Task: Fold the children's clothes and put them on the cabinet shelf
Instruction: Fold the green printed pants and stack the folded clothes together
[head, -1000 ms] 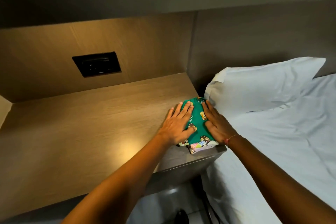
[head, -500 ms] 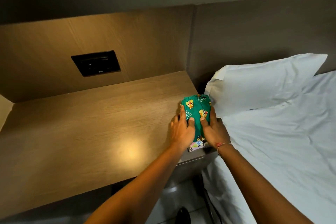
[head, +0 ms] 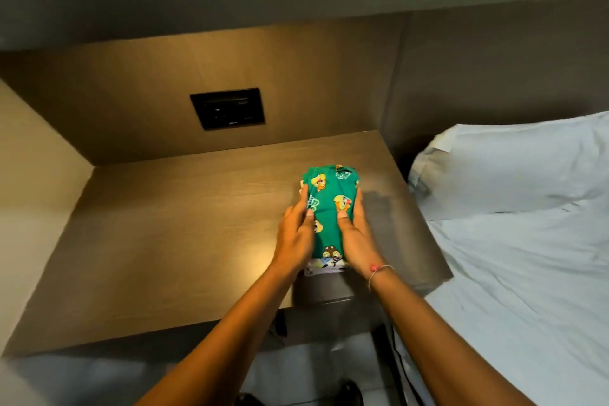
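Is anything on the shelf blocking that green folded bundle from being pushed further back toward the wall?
Nothing visible does. The green folded bundle sits on the wooden shelf, held between the left hand and right hand. The shelf behind it looks bare up to the back panel with the black socket plate.

Left hand (head: 294,234), right hand (head: 357,234) clasp folded green clothes (head: 328,204) on wooden shelf (head: 184,224).
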Action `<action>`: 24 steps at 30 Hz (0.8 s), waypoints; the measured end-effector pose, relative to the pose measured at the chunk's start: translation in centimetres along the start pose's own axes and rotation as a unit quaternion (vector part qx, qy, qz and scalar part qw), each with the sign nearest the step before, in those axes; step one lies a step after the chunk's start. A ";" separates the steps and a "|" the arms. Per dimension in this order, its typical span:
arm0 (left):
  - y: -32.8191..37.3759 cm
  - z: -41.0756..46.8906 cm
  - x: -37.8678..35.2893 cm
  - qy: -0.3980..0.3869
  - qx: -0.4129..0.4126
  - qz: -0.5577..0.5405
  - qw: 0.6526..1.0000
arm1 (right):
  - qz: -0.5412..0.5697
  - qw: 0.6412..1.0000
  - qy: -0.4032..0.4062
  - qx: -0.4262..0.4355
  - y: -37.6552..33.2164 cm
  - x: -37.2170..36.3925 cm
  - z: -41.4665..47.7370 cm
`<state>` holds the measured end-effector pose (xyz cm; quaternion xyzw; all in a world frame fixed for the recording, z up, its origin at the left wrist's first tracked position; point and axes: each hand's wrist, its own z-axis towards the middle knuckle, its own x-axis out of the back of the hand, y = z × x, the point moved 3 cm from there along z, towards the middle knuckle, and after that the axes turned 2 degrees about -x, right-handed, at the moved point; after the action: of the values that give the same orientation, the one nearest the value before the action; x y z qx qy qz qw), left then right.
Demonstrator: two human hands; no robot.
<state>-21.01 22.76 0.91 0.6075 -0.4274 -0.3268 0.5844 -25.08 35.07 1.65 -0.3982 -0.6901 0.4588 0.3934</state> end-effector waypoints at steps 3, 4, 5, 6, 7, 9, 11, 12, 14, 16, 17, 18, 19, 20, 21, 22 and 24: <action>-1.3 -0.8 7.5 0.055 0.014 0.059 0.997 | -0.094 0.995 -0.030 -0.002 -1.3 -6.7 -0.7; -1.8 -1.2 9.8 0.075 0.024 0.077 0.994 | -0.133 0.990 -0.041 0.005 -1.5 -8.8 -0.9; -2.2 -1.5 11.8 0.092 0.034 0.087 0.991 | -0.171 0.984 -0.053 0.010 -1.8 -10.9 -1.1; -2.5 -1.7 13.6 0.103 0.044 0.093 0.989 | -0.197 0.978 -0.063 0.014 -1.8 -12.6 -1.3; -2.7 -1.8 14.7 0.103 0.051 0.093 0.989 | -0.215 0.974 -0.070 0.010 -1.7 -13.9 -1.3; -3.1 -2.2 16.6 0.088 0.065 0.104 0.989 | -0.259 0.963 -0.076 -0.004 -1.3 -15.9 -1.4; -3.7 -2.7 17.9 0.071 0.083 0.169 0.980 | -0.327 0.943 -0.063 -0.007 -0.8 -16.5 -1.5; -4.0 -3.2 18.4 0.071 0.088 0.216 0.970 | -0.355 0.933 -0.051 -0.001 -0.6 -16.2 -1.4; -4.3 -3.8 19.1 0.062 0.077 0.268 0.958 | -0.361 0.931 -0.043 0.017 -0.6 -16.2 -1.3; -4.3 -3.9 19.0 0.036 0.065 0.258 0.963 | -0.336 0.939 -0.059 0.029 -0.8 -16.6 -1.6; -4.1 -3.9 18.8 0.034 0.062 0.253 0.965 | -0.326 0.942 -0.066 0.034 -0.9 -16.9 -1.6; -4.0 -3.6 18.6 0.035 0.061 0.249 0.966 | -0.316 0.946 -0.069 0.032 -0.8 -17.2 -1.5; -3.9 -3.3 18.6 0.039 0.058 0.244 0.967 | -0.303 0.950 -0.071 0.029 -0.8 -17.4 -1.3; -3.9 -2.9 18.7 0.043 0.056 0.242 0.968 | -0.286 0.955 -0.074 0.025 -0.7 -17.6 -1.0; -4.0 -2.5 18.9 0.044 0.055 0.242 0.968 | -0.265 0.961 -0.080 0.024 -0.7 -17.6 -0.9; -3.9 -2.1 19.1 0.044 0.059 0.239 0.968 | -0.239 0.967 -0.089 0.022 -0.8 -17.5 -0.8; -3.9 -1.8 19.2 0.035 0.072 0.202 0.976 | -0.155 0.981 -0.112 0.010 -1.0 -17.4 -1.1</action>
<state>-10.80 5.99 -0.79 0.5599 -0.5432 -0.1492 0.6076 -17.75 19.30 -0.24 -0.2284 -0.7784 0.4408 0.3842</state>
